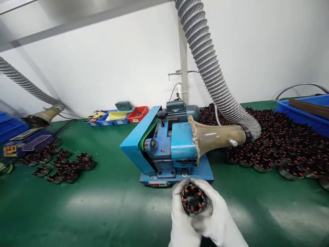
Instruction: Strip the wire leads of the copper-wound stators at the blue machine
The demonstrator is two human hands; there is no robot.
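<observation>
Both my hands wear white gloves and meet in front of the blue belt-driven machine (159,144). Between them is a motor stator (192,199), a round ring with copper windings and a dark rim, its open face turned up toward me. My left hand (178,212) wraps the stator's left side. Around its right and far side curls my right hand (217,206), its glove smudged grey near the part. A thin wire stands up from the stator toward the machine's housing. The lower fingers are hidden under the part.
Many similar stators (277,144) crowd the right side, and a smaller group (66,168) lies left. A grey ribbed hose (205,51) drops to the machine's tan funnel (218,137). Blue bins (113,118) and a red bin (138,114) stand by the wall; a blue crate (303,113) is at right.
</observation>
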